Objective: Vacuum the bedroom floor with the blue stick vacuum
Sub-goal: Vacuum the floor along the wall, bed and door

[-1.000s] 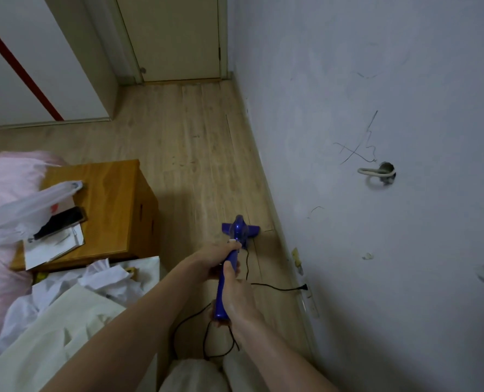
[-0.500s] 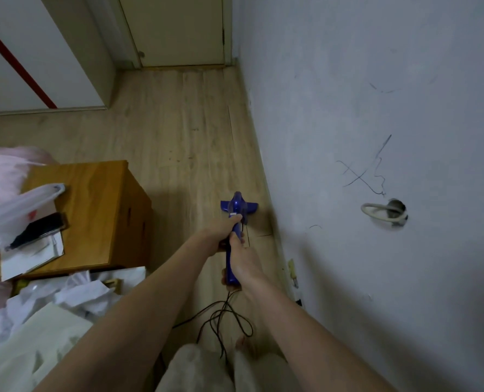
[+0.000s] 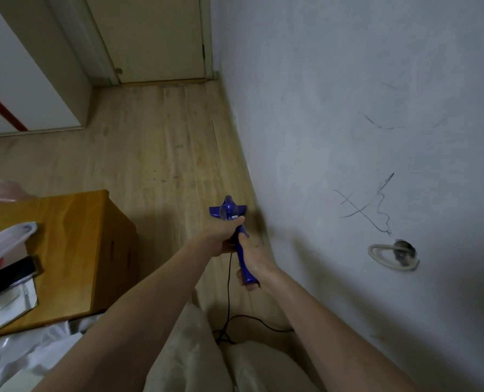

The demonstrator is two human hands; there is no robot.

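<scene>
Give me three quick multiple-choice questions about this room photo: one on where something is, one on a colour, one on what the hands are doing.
1. Where is the vacuum?
A. beside the wall
B. on the cabinet
C. at the door

2. What colour is its cord?
A. white
B. black
C. red

3. How is the vacuum held?
A. left hand only
B. right hand only
C. both hands

A: its head lies on the floor by the wall. B: a black cord trails down. C: the left hand and the right hand both grip the handle.

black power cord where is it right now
In the head view, the black power cord hangs from the blue stick vacuum between the person's forearms, then loops over the wood floor toward the wall at the right.
</scene>
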